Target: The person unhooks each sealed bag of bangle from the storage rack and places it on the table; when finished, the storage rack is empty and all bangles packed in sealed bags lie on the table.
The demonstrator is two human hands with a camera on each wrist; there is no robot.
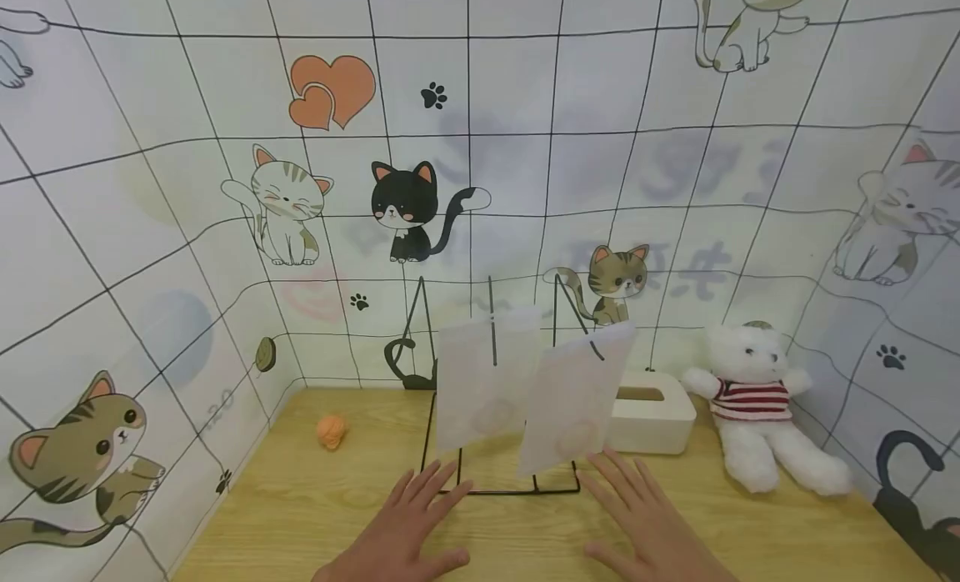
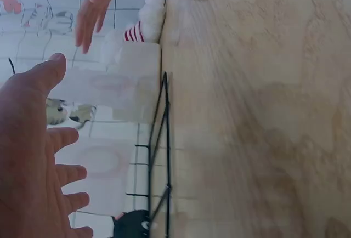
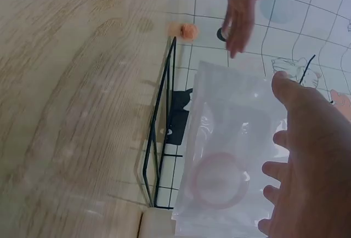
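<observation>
A black wire rack (image 1: 517, 492) stands on the wooden table, and two translucent plastic bags hang from its prongs. The left bag (image 1: 487, 382) hangs fairly straight, while the right bag (image 1: 577, 398) is tilted. A pale pink ring (image 3: 220, 180) shows through the plastic of the right one. My left hand (image 1: 408, 528) is spread in front of the rack's left side, fingers extended, holding nothing. On the other side, my right hand (image 1: 648, 524) is likewise spread and empty, its fingertips near the rack's front right corner.
Behind the right bag sits a white tissue box (image 1: 660, 428). A white teddy bear (image 1: 757, 407) in a red-striped top leans at the right wall. At the left lies a small orange ball (image 1: 331, 431). Cat-printed cloth (image 1: 510, 173) surrounds the table (image 1: 270, 515).
</observation>
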